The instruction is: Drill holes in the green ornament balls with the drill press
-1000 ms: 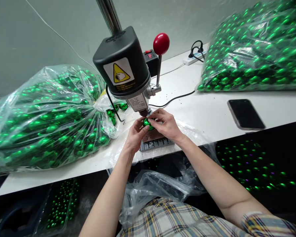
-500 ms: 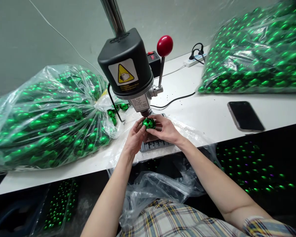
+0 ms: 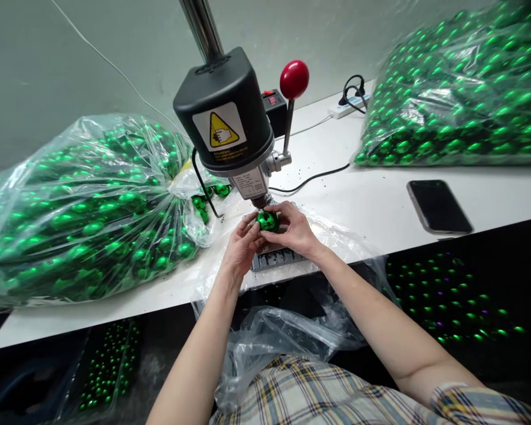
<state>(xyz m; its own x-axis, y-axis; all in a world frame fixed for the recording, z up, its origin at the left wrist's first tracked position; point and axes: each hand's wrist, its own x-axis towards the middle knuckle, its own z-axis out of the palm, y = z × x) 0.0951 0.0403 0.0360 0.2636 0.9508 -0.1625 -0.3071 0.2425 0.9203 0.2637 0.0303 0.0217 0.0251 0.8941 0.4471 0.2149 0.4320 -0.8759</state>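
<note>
A shiny green ball is held between my two hands, right under the chuck of a small black drill press. My left hand grips the ball from the left with thumb and fingertips. From the right, my right hand pinches it the same way, fingers curled around its far side. The ball's top is at or very near the tool tip; whether they touch I cannot tell. Below the hands lies the grey slotted base of the press, dusted with dark crumbs. A red-knobbed lever rises at the press's right side.
Clear bags of green balls stand on the left and the right of the white table. A phone lies near the front edge. Plastic sheeting hangs before my lap. A power strip sits behind.
The ball has turned slightly in my fingers, its highlights and dark patches shifting. Both hands keep their hold under the chuck. The view has moved very slightly.
</note>
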